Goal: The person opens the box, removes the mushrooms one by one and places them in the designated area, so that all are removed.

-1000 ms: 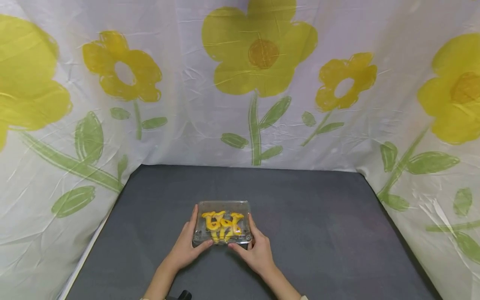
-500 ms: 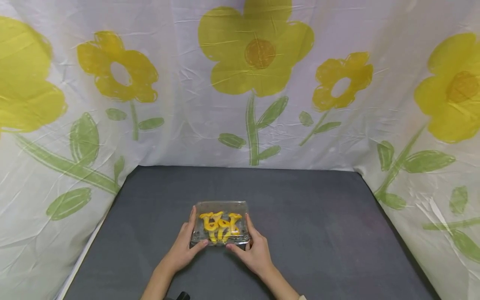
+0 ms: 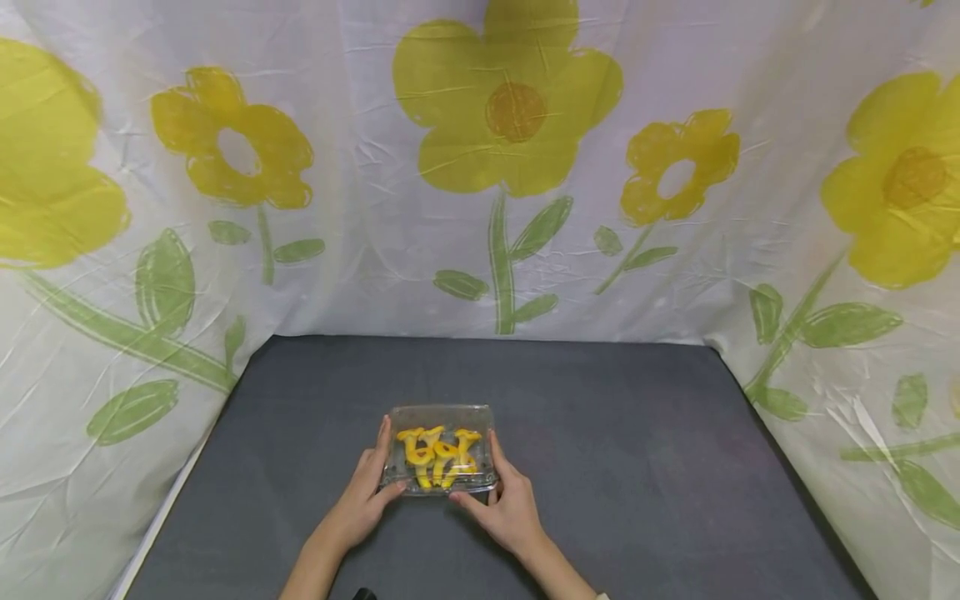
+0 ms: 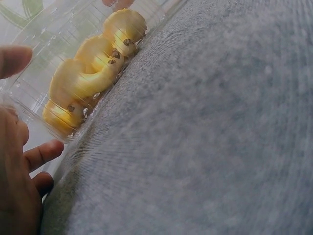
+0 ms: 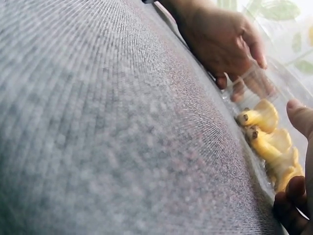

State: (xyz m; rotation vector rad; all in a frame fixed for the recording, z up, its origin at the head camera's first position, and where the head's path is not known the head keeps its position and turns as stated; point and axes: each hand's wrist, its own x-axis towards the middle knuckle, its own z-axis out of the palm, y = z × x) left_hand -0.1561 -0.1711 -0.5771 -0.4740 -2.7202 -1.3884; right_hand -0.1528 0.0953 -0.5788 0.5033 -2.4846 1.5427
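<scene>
A clear plastic clamshell box [image 3: 442,414] sits on the dark grey tabletop, with several yellow trumpet-shaped mushrooms [image 3: 444,450] visible through its lid. My left hand [image 3: 360,500] holds its left side, fingers along the wall and thumb at the front edge near the corner. On the opposite side my right hand [image 3: 513,504] grips the box, its thumb at the front edge too. In the left wrist view the mushrooms [image 4: 88,73] show through the transparent wall, low against the cloth. The right wrist view shows the left hand [image 5: 220,41] across the box, its fingers partly behind the plastic.
Grey ribbed cloth covers the table [image 3: 637,450]. White curtains [image 3: 360,250] printed with yellow flowers enclose its back and both sides. A small black object [image 3: 364,594] pokes in at the bottom edge, near the left forearm.
My left thumb has slid a little outward along the front edge toward the left corner. Box and hands keep their place on the table; the whole head view has shifted slightly.
</scene>
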